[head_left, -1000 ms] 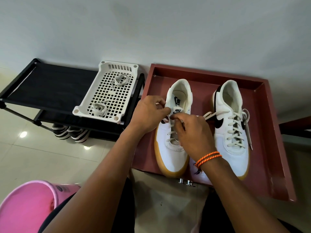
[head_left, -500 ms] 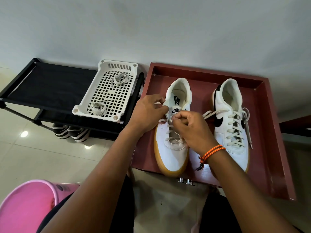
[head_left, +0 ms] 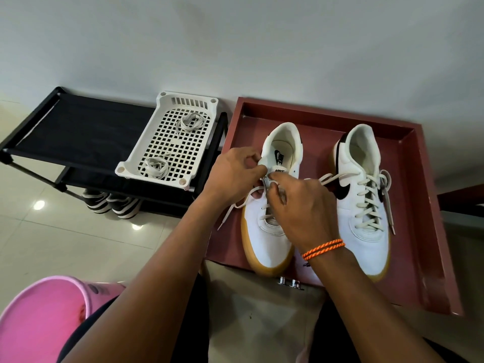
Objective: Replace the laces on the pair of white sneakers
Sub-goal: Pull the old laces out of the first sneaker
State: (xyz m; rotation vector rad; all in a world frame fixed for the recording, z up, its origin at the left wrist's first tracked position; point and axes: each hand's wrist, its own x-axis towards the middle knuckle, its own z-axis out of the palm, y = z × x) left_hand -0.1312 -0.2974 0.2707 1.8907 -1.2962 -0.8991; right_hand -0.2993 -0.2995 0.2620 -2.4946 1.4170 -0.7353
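Left hand (head_left: 231, 174) and right hand (head_left: 301, 205) curled, fingertips meeting.

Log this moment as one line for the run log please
left hand: pinches lace | right hand: pinches lace at eyelets | left sneaker: lacing | right sneaker: laced

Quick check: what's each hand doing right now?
Left hand: pinching the lace at the left sneaker.
Right hand: pinching the same lace near the tongue.

The right hand (head_left: 303, 205) hides what looks like the left sneaker's (head_left: 267, 231) eyelets.
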